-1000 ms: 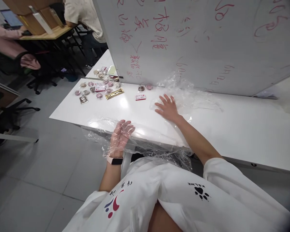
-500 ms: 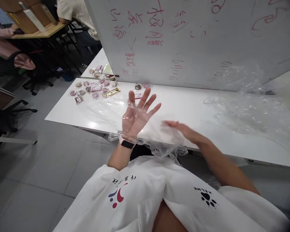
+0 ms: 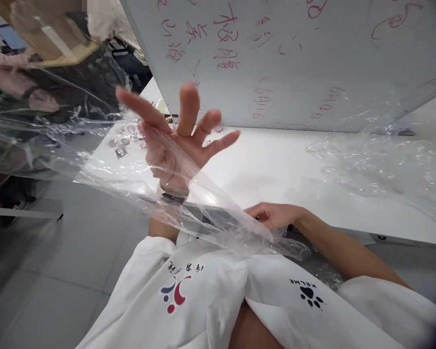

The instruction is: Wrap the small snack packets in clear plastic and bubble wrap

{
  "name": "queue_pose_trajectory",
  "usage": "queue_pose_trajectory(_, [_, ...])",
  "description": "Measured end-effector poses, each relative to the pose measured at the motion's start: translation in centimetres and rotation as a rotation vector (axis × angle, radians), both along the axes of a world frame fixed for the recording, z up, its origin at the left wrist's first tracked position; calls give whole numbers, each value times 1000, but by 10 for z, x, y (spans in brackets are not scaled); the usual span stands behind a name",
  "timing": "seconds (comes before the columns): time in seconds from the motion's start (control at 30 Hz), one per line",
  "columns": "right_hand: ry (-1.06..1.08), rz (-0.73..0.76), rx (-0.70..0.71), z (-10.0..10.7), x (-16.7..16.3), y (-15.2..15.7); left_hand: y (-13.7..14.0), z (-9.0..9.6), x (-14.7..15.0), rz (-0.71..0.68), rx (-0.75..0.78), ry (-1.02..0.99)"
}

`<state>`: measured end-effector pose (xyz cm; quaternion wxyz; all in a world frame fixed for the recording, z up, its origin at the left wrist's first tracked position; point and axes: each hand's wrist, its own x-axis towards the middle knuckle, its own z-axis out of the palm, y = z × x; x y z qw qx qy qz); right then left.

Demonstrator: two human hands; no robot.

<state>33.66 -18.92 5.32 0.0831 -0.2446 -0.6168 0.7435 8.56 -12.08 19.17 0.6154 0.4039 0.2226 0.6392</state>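
Observation:
A long sheet of clear plastic film (image 3: 221,208) stretches from the far left, across the palm and wrist of my left hand (image 3: 183,140), down to my lap. That hand is raised over the table with its fingers spread wide; the film crosses its palm, and the thumb side is partly seen through it. A dark-faced wristband (image 3: 172,198) sits on the left wrist under the film. Close to the table's front edge, my right hand (image 3: 278,214) has its fingers curled on the gathered end of the film. Its fingertips are partly hidden.
More crumpled clear plastic (image 3: 378,162) lies on the right of the white table (image 3: 269,160). Several small wrapped packets (image 3: 121,152) rest at the table's left end. A whiteboard (image 3: 283,63) with red writing stands behind. People sit at a desk at upper left.
My left hand has moved up and left, nearer the camera, and the film now spreads far left. My right hand has come down to the table edge and closed on the film.

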Motion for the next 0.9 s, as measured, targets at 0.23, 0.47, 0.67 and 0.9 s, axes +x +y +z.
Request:
queue_pose_trajectory(0.23, [-193, -1072, 468, 37, 57, 7, -25, -90, 1, -216, -174, 105])
queue_pose_trajectory(0.47, [-285, -669, 369, 12, 32, -1, -52, -139, 17, -203, -164, 326])
queue_pose_trajectory(0.67, [-138, -600, 194, -8, 23, -16, -65, -135, -21, -13, -119, 451])
queue_pose_trajectory(0.9, [-132, -636, 199, -13, 38, -8, -77, -135, -33, -17, -303, 230])
